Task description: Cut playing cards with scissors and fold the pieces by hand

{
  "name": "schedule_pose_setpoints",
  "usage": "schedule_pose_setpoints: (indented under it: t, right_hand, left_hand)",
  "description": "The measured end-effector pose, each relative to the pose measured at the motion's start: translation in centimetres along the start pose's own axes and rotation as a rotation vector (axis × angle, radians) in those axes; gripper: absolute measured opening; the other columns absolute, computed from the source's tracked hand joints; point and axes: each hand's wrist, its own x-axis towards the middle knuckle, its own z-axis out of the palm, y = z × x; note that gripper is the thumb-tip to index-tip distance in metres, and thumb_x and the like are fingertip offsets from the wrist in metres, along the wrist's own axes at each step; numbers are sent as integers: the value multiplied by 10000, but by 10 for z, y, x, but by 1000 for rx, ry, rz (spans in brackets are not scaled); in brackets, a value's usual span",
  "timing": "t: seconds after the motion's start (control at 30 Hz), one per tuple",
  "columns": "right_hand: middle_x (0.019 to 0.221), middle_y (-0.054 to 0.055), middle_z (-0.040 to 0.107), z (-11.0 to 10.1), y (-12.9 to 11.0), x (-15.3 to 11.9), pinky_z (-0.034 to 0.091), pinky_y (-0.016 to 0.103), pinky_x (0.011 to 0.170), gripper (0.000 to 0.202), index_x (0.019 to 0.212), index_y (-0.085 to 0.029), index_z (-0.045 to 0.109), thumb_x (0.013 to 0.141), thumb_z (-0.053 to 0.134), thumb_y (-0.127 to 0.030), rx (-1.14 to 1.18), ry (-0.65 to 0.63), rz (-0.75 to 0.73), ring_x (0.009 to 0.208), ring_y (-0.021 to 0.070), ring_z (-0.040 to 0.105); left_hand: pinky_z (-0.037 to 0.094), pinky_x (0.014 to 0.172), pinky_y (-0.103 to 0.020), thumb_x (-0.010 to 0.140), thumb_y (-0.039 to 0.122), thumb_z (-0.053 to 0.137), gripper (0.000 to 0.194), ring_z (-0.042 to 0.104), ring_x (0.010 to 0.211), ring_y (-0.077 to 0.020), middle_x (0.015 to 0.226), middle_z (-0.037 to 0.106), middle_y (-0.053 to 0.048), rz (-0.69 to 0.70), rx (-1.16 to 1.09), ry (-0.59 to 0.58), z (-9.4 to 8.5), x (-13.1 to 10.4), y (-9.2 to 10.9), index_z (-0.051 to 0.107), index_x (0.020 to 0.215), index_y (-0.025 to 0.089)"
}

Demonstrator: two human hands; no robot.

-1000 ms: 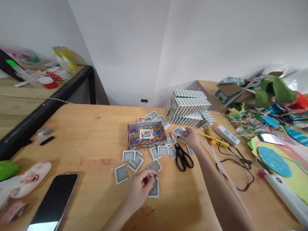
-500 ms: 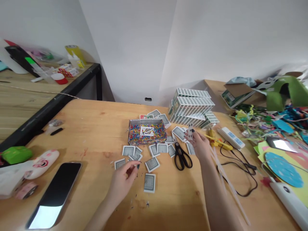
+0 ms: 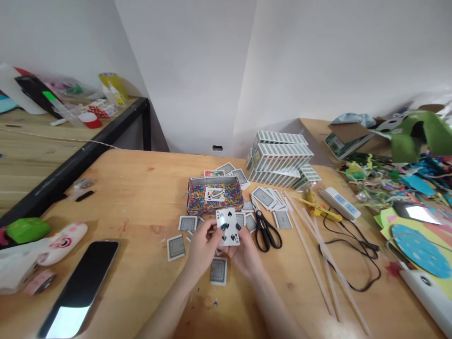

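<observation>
Both my hands hold one playing card (image 3: 229, 225), a five of spades, face up in front of the box. My left hand (image 3: 205, 242) pinches its left edge with the thumb on top. On its right edge sits the thumb of my right hand (image 3: 245, 249), fingers beneath. Just behind is an open box (image 3: 215, 210) lined with colourful patterned paper, a face card (image 3: 214, 194) lying inside. Several face-down cards lie around it, one card (image 3: 218, 271) below my hands and another card (image 3: 175, 247) to the left. Black-handled scissors (image 3: 267, 231) rest to the right.
Striped card boxes (image 3: 282, 157) are stacked at the back. On the right are glue sticks (image 3: 326, 259), a yellow glue gun (image 3: 314, 207), a power strip (image 3: 339, 203) and a black cable (image 3: 353, 282). A phone (image 3: 81, 287) lies at left, near a white toy (image 3: 60, 242).
My right hand has come from the loose cards at right to the middle, bringing the card. My left hand has moved right and slightly up, and now grips that card too.
</observation>
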Motion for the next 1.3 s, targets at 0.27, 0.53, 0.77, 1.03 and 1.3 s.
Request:
schedule_pose_setpoints:
  t: [0.27, 0.53, 0.77, 1.03, 1.3]
  right_hand:
    - [612, 15, 655, -15, 14, 6, 537, 302, 429, 252, 753, -161, 614, 703, 674, -400, -280, 40, 20, 491, 187, 637]
    - [514, -15, 626, -21, 6, 6, 447, 223, 347, 228, 733, -176, 550, 740, 642, -385, -352, -10, -46, 375, 142, 573]
    - [472, -14, 618, -22, 6, 3, 417, 214, 344, 189, 681, -175, 560, 729, 646, -336, -234, -31, 18, 345, 128, 536]
    - [513, 10, 646, -15, 12, -2, 380, 177, 292, 181, 715, -148, 593, 701, 676, -308, -154, -50, 85, 316, 103, 515]
    - [540, -3, 631, -14, 14, -4, 446, 191, 358, 161, 768, -158, 618, 722, 671, -303, -201, -79, 44, 403, 114, 561]
  left_hand:
    - [408, 513, -208, 737, 330, 553, 215, 528, 558, -127, 581, 571, 15, -13, 66, 4, -15, 19, -20, 574, 621, 150]
    - [462, 803, -322, 726, 314, 618, 401, 582, 931, -211, 1050, 628, -97, 82, -174, -302, -30, 22, -21, 569, 1097, 169]
    - [374, 954, -400, 562, 214, 776, 963, 416, 1201, -284, 1340, 413, -135, 47, -327, -507, -28, 9, -16, 250, 1368, 251]
    - [430, 872, -370, 540, 265, 791, 877, 449, 1166, -311, 1308, 443, -161, 60, -437, -472, -27, 11, -21, 353, 1298, 233]
    - [475, 710, -301, 489, 339, 810, 786, 569, 990, -276, 1216, 523, -146, -5, -550, -465, -25, 14, -24, 405, 1154, 230]
